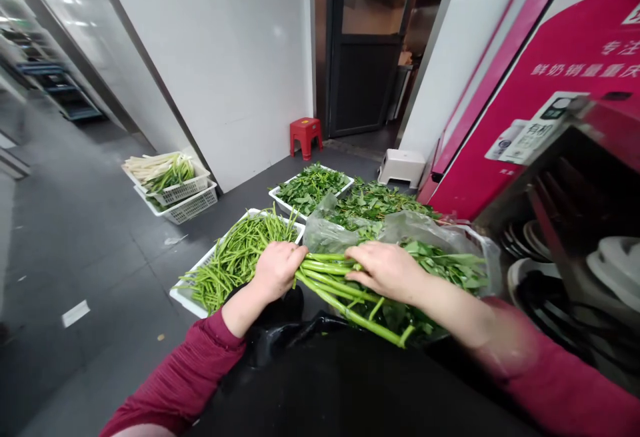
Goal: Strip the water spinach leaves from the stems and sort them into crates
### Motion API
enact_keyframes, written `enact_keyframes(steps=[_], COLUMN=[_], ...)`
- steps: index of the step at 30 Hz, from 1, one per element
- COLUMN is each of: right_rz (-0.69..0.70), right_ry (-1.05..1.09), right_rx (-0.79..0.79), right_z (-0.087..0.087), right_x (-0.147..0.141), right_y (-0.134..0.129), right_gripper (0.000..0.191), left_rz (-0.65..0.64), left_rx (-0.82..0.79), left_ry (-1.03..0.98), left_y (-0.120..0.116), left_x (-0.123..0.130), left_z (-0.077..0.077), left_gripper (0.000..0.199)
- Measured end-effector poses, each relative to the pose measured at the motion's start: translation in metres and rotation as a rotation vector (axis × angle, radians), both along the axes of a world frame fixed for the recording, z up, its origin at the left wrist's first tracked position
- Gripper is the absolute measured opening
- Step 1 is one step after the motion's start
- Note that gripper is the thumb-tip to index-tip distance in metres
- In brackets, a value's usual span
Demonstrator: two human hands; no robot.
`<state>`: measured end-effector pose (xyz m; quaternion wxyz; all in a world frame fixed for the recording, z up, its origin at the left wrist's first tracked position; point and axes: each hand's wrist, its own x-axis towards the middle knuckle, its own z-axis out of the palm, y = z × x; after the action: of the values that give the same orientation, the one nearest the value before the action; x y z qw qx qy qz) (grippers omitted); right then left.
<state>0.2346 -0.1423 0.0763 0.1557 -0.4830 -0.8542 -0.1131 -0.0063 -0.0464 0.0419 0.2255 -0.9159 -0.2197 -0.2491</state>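
Note:
A bunch of long green water spinach stems [333, 272] stretches between my two hands. My left hand [280, 267] is closed round the stems at their left end. Farther right, my right hand [383, 269] has its fingers curled over the same bunch, with leafy greens beyond it. Some stems hang down below my right hand, one bent at its end. Left of my left hand, a white basket [181, 294] holds cut stems [230, 254]. Beneath and beyond my right hand lies a clear plastic bag [325, 232] with leafy greens [450, 265].
Another white basket [280, 197] with leaves stands ahead, beside a leaf pile [377, 202]. A red stool [306, 136] and a white stool [401, 167] stand near the doorway. Stacked baskets [193, 207] with leek-like stalks are at left. A pink cabinet [490, 157] borders the right.

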Motion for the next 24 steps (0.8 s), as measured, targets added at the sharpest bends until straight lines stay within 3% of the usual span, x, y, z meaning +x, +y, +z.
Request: enact_keyframes(steps=[4, 9, 11, 15, 17, 19, 21, 22, 24], right_rz=[0.050, -0.001, -0.012, -0.056, -0.097, -0.226, -0.383, -0.425, -0.465], right_ry=[-0.124, -0.192, -0.123, 0.408, 0.817, 1.287, 1.682, 1.769, 1.740], right_rx=[-0.092, -0.052, -0.044, -0.092, -0.152, -0.125, 0.056, 0.173, 0.371], right_z=[-0.004, -0.019, -0.025, -0.038, -0.043, -0.045, -0.041, -0.036, -0.022], right_x=[-0.019, -0.018, -0.019, -0.022, -0.013, 0.011, 0.049, 0.070, 0.108], right_y=[0.009, 0.014, 0.016, 0.022, 0.025, 0.026, 0.023, 0.019, 0.006], right_gripper=[0.022, 0.013, 0.012, 0.015, 0.015, 0.011, 0.008, 0.007, 0.006], left_rz=[0.015, 0.065, 0.070, 0.046, 0.033, 0.033, 0.029, 0.024, 0.020], left_rx=[-0.019, -0.051, -0.065, -0.084, -0.095, -0.119, -0.146, -0.152, -0.136], left_ry=[0.124, 0.150, 0.148, 0.120, 0.111, 0.071, -0.028, -0.088, -0.181], left_y=[0.000, 0.000, -0.002, -0.006, -0.006, -0.004, 0.000, 0.002, 0.005], left_x=[0.003, 0.004, 0.007, 0.013, 0.012, 0.006, -0.005, -0.011, -0.022], left_z=[0.001, -0.005, -0.006, -0.007, -0.010, -0.014, -0.019, -0.021, -0.023], left_gripper=[0.024, 0.023, 0.023, 0.024, 0.026, 0.026, 0.025, 0.024, 0.021])
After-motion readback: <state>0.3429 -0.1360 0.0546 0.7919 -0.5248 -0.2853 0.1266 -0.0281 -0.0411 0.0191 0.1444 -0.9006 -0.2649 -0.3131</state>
